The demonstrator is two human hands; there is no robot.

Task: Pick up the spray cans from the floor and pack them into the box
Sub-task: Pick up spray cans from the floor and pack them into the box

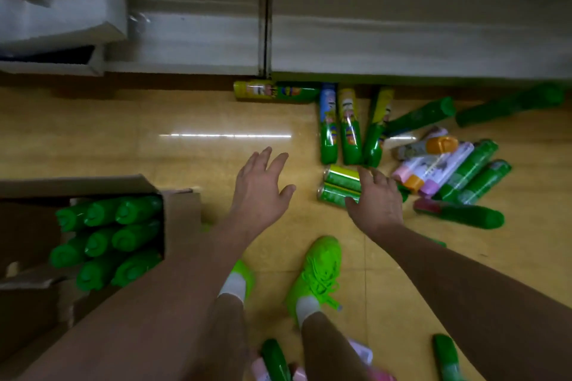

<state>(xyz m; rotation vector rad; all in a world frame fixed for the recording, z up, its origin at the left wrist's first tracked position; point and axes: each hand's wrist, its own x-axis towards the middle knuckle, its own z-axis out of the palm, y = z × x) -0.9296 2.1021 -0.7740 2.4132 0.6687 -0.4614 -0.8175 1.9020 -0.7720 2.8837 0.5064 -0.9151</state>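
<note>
Yellow floor below shelving. Right hand spread wide over two lying cans; left hand wide, empty. Grip one can mid-body; stand beside capped cans in box.

Glossy yellow floor mid-frame, matt brown cardboard box lower left, glossy printed spray cans with shiny metal bases right of centre, smooth green plastic caps.

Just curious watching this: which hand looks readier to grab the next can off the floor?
The right hand: it's already over the two green cans lying together, while the left hand hovers open above bare floor.
</note>
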